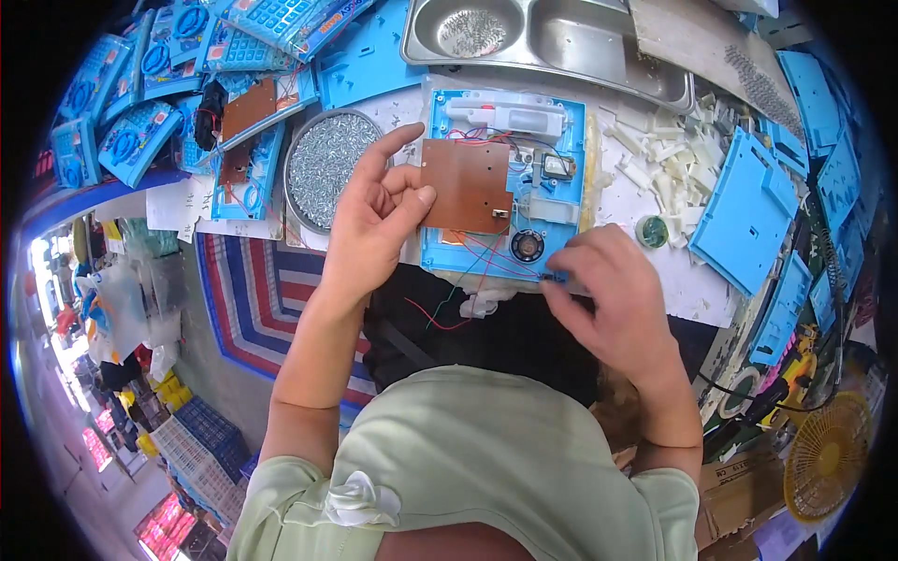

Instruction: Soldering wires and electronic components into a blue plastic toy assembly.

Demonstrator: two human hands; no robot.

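A brown circuit board (465, 182) lies over the left part of an open blue plastic housing (435, 257). My left hand (379, 220) pinches the board's left edge between thumb and curled fingers, its index finger stretched out. Near the housing's lower right corner, my right hand (613, 294) has its fingertips closed on a small dark blue part (554, 277), whose kind I cannot make out. A round black speaker (527, 246) sits just left of that hand. Thin red and green wires (447, 323) trail from the board over the front edge.
A round tray of small screws (337, 159) stands left of the housing. Metal trays (599, 42) are behind it. White plastic parts (669, 159), a small round green-filled container (652, 231) and blue panels (748, 210) lie right. Blue toy units (140, 140) are piled far left.
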